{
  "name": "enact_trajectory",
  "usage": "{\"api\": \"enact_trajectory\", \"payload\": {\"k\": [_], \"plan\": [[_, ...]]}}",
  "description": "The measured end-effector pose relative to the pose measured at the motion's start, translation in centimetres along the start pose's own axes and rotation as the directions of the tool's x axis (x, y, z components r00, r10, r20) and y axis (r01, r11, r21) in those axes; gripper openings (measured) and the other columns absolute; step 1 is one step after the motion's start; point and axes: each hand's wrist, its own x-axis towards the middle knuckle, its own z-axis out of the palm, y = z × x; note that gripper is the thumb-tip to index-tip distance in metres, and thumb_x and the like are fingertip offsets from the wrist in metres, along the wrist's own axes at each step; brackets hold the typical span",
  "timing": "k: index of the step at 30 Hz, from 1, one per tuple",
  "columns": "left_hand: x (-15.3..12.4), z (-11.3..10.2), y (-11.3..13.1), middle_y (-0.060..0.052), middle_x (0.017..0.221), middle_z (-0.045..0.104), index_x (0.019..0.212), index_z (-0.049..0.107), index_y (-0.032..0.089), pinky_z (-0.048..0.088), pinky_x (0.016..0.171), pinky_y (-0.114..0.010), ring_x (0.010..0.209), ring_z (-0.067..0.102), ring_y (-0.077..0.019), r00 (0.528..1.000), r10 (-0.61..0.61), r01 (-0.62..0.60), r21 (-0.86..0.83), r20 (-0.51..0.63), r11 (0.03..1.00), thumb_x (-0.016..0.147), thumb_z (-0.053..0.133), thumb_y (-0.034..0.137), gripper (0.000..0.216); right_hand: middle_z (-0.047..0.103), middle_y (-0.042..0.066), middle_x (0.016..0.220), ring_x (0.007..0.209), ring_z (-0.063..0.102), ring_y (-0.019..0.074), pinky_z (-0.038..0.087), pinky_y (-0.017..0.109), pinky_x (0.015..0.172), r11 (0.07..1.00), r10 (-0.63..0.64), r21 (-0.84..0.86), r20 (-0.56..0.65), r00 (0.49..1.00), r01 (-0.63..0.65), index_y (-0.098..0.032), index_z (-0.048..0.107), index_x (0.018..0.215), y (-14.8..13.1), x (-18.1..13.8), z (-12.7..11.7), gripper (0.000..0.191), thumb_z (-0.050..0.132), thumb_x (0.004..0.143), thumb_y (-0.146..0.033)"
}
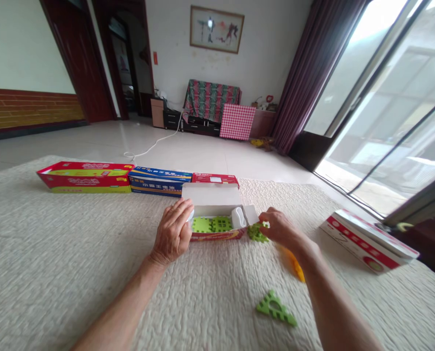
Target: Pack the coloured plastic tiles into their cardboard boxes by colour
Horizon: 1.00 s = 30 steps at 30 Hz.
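Note:
A low open cardboard box (217, 237) lies in front of me, its pale lid (212, 195) raised at the back. Inside are flat lime-green pieces (202, 224) with toothed edges and a white looped object (238, 218) at the right end. My left hand (173, 231) grips the box's left end; something white shows partly behind its fingertips. Just beyond the right end, my right hand (277, 225) pinches a green toothed piece (256, 233); its exact shape is hard to make out. Nearer me lies a green triangular toothed piece (275, 309) with a hole.
An orange piece (294, 263) lies partly behind my right forearm. Behind the open box stand a red-and-green box (89, 178), a blue box (159, 182) and a red box (217, 179) in a row. A white-and-red box (370, 241) sits at the right on the textured cover (93, 273).

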Motion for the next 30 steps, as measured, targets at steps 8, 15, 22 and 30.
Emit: {"api": "enact_trajectory", "payload": {"k": [8, 15, 22, 30], "plan": [[-0.1, 0.1, 0.0, -0.015, 0.134, 0.055, 0.131, 0.051, 0.014, 0.036, 0.106, -0.047, 0.132, 0.044, -0.0282, 1.0, -0.014, 0.014, 0.002, 0.001, 1.0, 0.088, 0.039, 0.017, 0.045, 0.065, -0.001, 0.065, 0.059, 0.057, 0.0122, 0.039, 0.024, 0.055, 0.981, -0.176, 0.106, 0.159, 0.971, 0.161, -0.022, 0.069, 0.073, -1.6, -1.9, -0.5, 0.016, 0.057, 0.069, -0.012], [-0.1, 0.1, 0.0, -0.016, 0.134, 0.055, 0.132, 0.05, 0.014, 0.035, 0.106, -0.047, 0.132, 0.043, -0.0282, 1.0, -0.01, 0.01, -0.001, 0.001, 1.0, 0.088, 0.039, 0.017, 0.045, 0.069, 0.005, 0.09, 0.078, 0.063, 0.0198, 0.049, 0.032, 0.067, 0.963, -0.243, 0.154, 0.136, 0.96, 0.222, -0.024, 0.063, 0.091, -2.9, -3.1, 1.2, 0.03, 0.07, 0.062, -0.021], [0.0, 0.0, 0.2, -0.016, 0.134, 0.055, 0.131, 0.051, 0.013, 0.036, 0.105, -0.047, 0.132, 0.043, -0.0276, 1.0, -0.018, 0.018, -0.01, -0.001, 1.0, 0.089, 0.038, 0.017, 0.044, 0.065, 0.01, 0.092, 0.082, 0.064, 0.0243, 0.052, 0.038, 0.075, 0.955, -0.282, 0.138, 0.15, 0.948, 0.263, -0.021, 0.06, 0.084, -4.9, -5.0, 1.9, 0.03, 0.066, 0.057, -0.008], [0.1, -0.2, 0.6, -0.016, 0.134, 0.056, 0.127, 0.054, 0.011, 0.033, 0.107, -0.047, 0.133, 0.042, -0.0262, 0.997, -0.072, 0.072, -0.02, 0.025, 0.997, 0.09, 0.035, 0.019, 0.042, 0.065, 0.005, 0.101, 0.084, 0.062, 0.0178, 0.051, 0.032, 0.076, 0.859, -0.43, 0.229, -0.164, 0.888, 0.458, -0.022, 0.06, 0.1, -8.1, -3.6, -4.8, 0.031, 0.067, 0.071, -0.026]]}}
